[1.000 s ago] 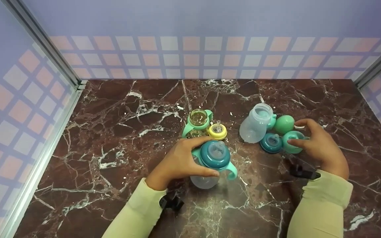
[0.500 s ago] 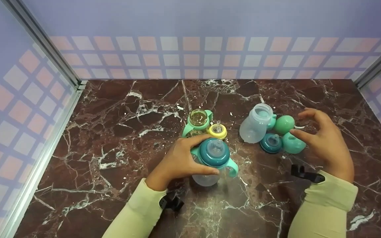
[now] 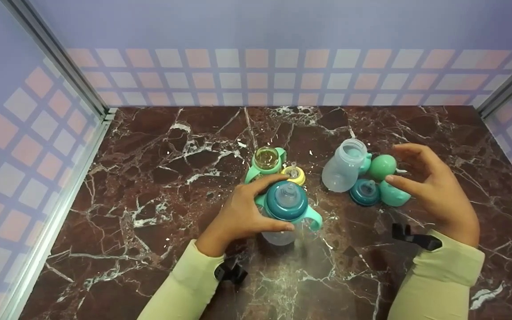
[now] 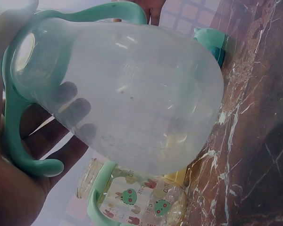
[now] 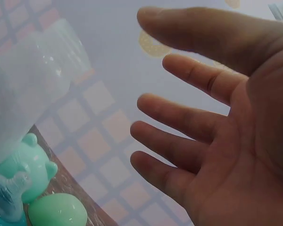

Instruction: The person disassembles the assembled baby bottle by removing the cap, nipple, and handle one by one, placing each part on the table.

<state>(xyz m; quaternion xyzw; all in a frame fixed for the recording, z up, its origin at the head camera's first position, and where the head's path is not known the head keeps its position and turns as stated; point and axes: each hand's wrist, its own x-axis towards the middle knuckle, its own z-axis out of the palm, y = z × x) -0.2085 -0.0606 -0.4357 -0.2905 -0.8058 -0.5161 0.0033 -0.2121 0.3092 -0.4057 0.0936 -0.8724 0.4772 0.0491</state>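
My left hand grips a translucent baby bottle near its neck. A teal nipple collar tops the bottle, and mint handles flank it. In the head view my right hand is spread with nothing in it, thumb tip by a mint cap. Beside that cap lie a green dome cap and a second teal nipple collar. An uncapped translucent bottle stands left of them, partly hiding a mint eared cap.
Beyond my left hand stands a small uncapped bottle with green handles, printed with cartoon figures. A yellow nipple collar sits beside it. The marble-patterned table meets tiled-print panels at the back and sides.
My right hand has let go of the mint cap and drawn up and back. My left hand has brought the bottle slightly farther forward and more upright.
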